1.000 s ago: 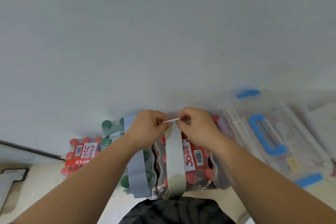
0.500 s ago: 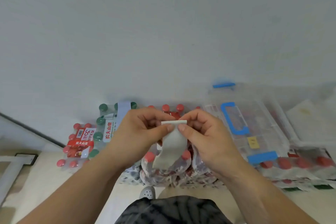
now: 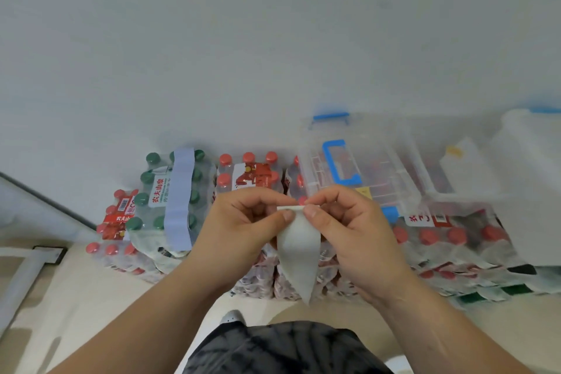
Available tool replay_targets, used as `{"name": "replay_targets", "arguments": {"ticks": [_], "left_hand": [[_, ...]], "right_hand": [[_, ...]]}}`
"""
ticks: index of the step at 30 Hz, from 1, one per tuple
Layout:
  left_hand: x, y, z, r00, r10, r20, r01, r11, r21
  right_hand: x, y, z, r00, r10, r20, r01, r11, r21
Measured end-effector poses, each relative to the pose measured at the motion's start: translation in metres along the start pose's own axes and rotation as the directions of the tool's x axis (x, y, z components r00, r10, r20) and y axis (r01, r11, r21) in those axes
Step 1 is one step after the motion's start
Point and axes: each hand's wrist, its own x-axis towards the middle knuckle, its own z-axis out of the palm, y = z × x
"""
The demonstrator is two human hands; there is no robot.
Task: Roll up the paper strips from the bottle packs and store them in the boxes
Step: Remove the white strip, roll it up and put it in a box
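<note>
Pale grey wall [image 3: 273, 39] fills the upper two thirds of the frame, meeting a beige floor [image 3: 76, 297] along the bottom. Shrink-wrapped bottle packs [image 3: 455, 240] run in a row across the middle, against the wall, red caps mostly, with one green-capped pack [image 3: 158, 191] at centre left that carries its pale blue paper band [image 3: 179, 197] wrapped over the top, probably one to be taken off later. Clear plastic boxes [image 3: 379, 161] with blue handles and latches sit on top of the packs at right, near at hand for storing the rolls. Lower centre, both forearms reach in over dark patterned shorts [image 3: 282, 349]. The left hand [image 3: 243, 231] and right hand [image 3: 355, 231] meet at frame centre, each pinching the top edge of a white paper strip [image 3: 299, 255] between thumb and forefinger, other fingers curled in. The strip hangs free below the pinch, tapering to a point above the floor, clear of the packs. Holding the short edge at both corners keeps it square, likely so that the first turn of the roll starts straight; no roll has formed yet
</note>
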Motion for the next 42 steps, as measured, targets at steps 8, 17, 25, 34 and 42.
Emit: {"name": "replay_targets", "arguments": {"ticks": [8,17,25,34,42], "left_hand": [[-0.009,-0.001,0.021,0.998,-0.049,0.042,0.048,0.998,0.027],[-0.005,0.001,0.024,0.998,-0.060,0.036,0.058,0.996,0.068],[-0.001,0.006,0.024,0.998,0.061,0.013,-0.062,0.980,0.188],[-0.001,0.013,0.023,0.992,-0.021,0.124,0.017,0.999,0.037],[-0.005,0.011,0.030,0.995,0.071,0.064,-0.081,0.983,0.163]], "right_hand": [[-0.016,0.004,-0.021,1.000,-0.019,0.010,0.020,0.999,-0.051],[-0.016,0.000,-0.024,0.999,-0.002,-0.033,-0.001,0.995,-0.104],[-0.014,-0.011,-0.024,0.999,-0.045,-0.016,0.044,0.996,-0.073],[-0.012,-0.009,-0.027,0.995,-0.081,-0.050,0.077,0.994,-0.073],[-0.018,-0.011,-0.032,0.998,-0.045,-0.041,0.042,0.996,-0.083]]}}
